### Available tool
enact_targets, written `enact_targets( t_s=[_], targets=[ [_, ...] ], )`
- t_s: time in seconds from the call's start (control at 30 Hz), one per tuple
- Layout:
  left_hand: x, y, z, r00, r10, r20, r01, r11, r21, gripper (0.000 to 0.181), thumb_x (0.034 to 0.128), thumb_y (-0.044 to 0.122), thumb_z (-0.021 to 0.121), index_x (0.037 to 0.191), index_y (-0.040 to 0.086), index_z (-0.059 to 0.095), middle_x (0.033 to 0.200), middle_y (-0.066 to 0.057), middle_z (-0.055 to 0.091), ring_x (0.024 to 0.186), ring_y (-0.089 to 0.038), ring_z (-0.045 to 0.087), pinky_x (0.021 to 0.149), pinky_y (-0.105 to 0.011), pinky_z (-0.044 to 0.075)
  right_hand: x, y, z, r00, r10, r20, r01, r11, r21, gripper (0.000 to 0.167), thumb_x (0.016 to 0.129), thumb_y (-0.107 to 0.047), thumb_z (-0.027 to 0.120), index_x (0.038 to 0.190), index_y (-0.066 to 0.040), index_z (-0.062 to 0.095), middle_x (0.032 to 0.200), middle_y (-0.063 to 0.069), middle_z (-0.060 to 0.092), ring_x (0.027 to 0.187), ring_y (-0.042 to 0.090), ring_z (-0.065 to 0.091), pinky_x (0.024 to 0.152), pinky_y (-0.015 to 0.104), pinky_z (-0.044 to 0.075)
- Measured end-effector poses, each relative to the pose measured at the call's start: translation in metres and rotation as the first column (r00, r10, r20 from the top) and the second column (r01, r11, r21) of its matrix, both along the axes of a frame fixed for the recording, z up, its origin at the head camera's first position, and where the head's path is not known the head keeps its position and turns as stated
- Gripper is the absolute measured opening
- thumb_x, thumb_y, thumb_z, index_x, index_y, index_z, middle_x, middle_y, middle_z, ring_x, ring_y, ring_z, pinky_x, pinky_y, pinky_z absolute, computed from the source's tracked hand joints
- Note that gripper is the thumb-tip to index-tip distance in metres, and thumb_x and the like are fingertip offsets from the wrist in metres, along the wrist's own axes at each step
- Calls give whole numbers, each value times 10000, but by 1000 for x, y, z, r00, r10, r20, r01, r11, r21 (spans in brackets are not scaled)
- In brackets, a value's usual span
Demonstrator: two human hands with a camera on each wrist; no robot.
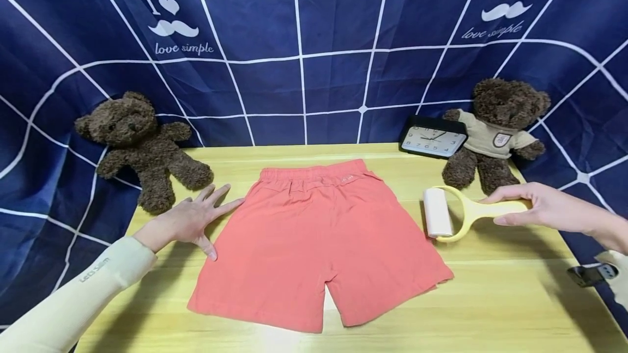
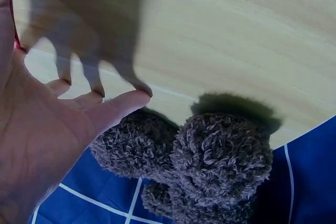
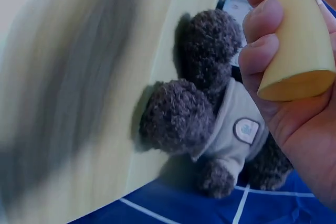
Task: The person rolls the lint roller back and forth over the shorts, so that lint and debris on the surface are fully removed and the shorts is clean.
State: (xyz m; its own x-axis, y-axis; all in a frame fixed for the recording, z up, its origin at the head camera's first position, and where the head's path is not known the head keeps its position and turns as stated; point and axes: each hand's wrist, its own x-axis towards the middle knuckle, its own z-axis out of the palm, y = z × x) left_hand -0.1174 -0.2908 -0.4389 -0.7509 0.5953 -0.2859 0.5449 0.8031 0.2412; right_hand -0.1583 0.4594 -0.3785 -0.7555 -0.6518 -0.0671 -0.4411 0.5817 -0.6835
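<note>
honestly those coral shorts (image 1: 319, 233) flat on the surface (image 1: 500, 298) look light and bunch-prone, so I'd pin the edge by the left hand (image 1: 192, 221), fingers spread, while the right hand (image 1: 547, 210) has fingers wrapped round the handle of the probably light, stiff lint roller (image 1: 473, 212) just beside them

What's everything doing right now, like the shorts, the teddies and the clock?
Shorts: spread out flat
Roller: held beside the shorts
Left hand: fingers spread, at the shorts' edge
Right hand: gripping the roller
Bare bear: tilted
Shirted bear: dressed
Clock: face showing
Blue cloth: hanging, creased
</note>
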Motion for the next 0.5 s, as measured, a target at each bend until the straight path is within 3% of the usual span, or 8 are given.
enact_targets(
  t_s=[0.2,0.37,0.5],
  targets=[
    [6,-8,0,1000,-16,-11,17,998,68,1365,631,757,892,1722,205,284,1708,-371,215,1481,-704,275,954,-869,421,28,-6,4,987,-156,-45,155,988,-18,420,924,62,814,1288,-143,771,1024,-8,735,844,102,561,644,284,442],
    [24,-21,-5,997,-42,-68,52,987,153,1371,629,779,871,1737,233,278,1662,-401,298,1416,-725,360,898,-877,440,49,-41,8,947,-302,-107,296,953,-64,436,932,52,815,1314,-153,763,1088,-7,754,889,102,597,699,237,464],
    [40,-29,-12,987,-76,-140,104,972,211,1294,692,889,715,1726,204,347,1635,-403,350,1384,-713,412,910,-849,459,61,-78,8,934,-334,-128,314,937,-155,452,930,77,809,1342,-100,754,1183,-44,755,919,77,652,745,184,502]
  ],
)
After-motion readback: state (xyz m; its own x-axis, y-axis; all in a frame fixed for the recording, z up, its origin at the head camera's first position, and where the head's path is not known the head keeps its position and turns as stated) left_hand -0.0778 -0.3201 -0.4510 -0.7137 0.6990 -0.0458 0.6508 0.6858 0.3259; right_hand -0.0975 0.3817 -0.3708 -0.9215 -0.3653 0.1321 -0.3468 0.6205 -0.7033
